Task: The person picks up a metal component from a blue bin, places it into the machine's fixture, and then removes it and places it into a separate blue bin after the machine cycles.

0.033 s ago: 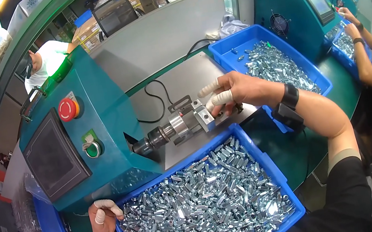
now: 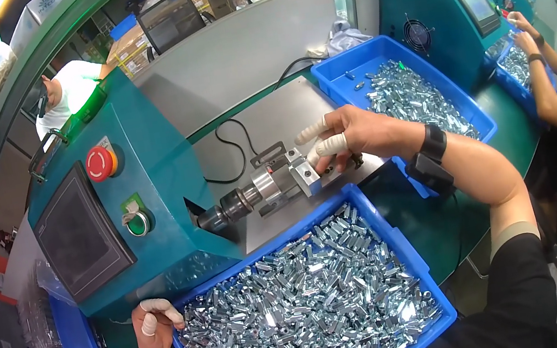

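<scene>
My right hand [image 2: 366, 133], with white finger covers, reaches over the end of a metal clamping fixture [image 2: 286, 176]. Two covered fingers stretch out apart from each other; the others bend down beside the fixture's end block and are partly hidden. A dark cylindrical chuck [image 2: 226, 210] lines up with the fixture from the green machine [image 2: 157, 194]. At the near tray's left rim, my left hand [image 2: 156, 334] has its covered fingers curled inward; what they hold, if anything, is hidden. That blue tray [image 2: 425, 278] is full of shiny, long hexagonal metal pieces [image 2: 301, 310].
A second blue tray [image 2: 480, 122] with more metal pieces stands at the right. The green machine carries a dark screen [image 2: 82, 233], a red stop knob [image 2: 100, 164] and a green button [image 2: 139, 224]. A black cable [image 2: 242, 147] lies behind the fixture. Another person works at the far right.
</scene>
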Demonstrator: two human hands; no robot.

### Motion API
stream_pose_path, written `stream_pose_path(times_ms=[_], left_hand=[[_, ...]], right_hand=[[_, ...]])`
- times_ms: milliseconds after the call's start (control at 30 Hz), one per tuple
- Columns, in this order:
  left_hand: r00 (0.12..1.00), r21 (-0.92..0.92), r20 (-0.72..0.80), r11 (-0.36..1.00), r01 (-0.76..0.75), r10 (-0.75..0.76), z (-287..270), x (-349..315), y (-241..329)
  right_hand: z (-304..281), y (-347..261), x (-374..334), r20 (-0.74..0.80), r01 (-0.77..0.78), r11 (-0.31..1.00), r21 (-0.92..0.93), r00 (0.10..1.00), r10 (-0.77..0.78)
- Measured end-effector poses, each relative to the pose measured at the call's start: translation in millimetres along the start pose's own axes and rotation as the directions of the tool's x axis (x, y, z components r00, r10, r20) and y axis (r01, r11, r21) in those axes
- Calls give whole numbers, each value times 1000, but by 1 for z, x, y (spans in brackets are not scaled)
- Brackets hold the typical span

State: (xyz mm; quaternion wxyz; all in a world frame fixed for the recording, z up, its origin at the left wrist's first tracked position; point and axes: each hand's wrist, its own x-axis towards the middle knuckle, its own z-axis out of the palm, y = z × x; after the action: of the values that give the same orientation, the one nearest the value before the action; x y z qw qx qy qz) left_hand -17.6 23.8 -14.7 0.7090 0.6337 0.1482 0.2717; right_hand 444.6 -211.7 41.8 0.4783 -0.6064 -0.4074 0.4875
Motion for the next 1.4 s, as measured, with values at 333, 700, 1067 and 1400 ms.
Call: stream_pose_path(times_ms=[333, 700, 1067, 1400], left_hand=[[1000, -3, -7, 1000, 14, -14, 0, 1, 0], [1000, -27, 9, 1000, 14, -14, -4, -2, -3], [1000, 24, -16, 1000, -9, 9, 3, 1, 0], [999, 52, 13, 998, -35, 35, 0, 2, -2]], right_hand=[[-1, -10, -10, 48, 36, 999, 14, 998, -36], [9, -7, -15, 239, 84, 985, 153, 964, -120], [8, 4, -10, 277, 127, 972, 199, 944, -180], [4, 10, -9, 292, 130, 969, 208, 938, -189]])
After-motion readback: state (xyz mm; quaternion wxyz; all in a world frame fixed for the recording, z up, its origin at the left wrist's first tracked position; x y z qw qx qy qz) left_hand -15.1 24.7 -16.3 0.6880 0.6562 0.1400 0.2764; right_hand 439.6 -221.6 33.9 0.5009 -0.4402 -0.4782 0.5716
